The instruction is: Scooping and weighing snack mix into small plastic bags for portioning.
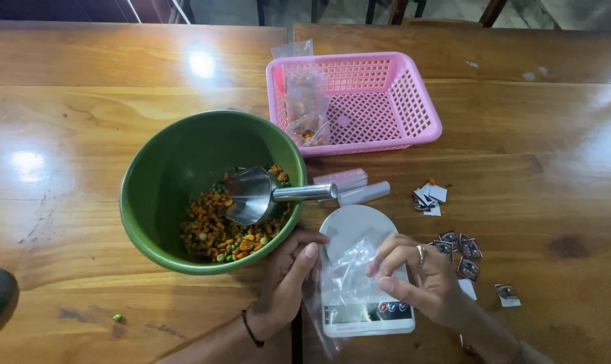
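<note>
Both hands are seen over a white digital kitchen scale [366, 323]: a thin clear plastic bag [349, 273] is pinched at its mouth by the left hand [285, 283] and right hand [423, 276], fingers curled shut. Flimsy, slippery film, judged best gripped by its edges. Left of the scale, a green plastic bowl [177, 168] of mixed snacks holds a metal scoop [255, 194].

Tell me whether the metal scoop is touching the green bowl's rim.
Touching. The head view shows the metal scoop lying in the green bowl, its handle resting across the rim on the right side, with no gap visible there.
</note>
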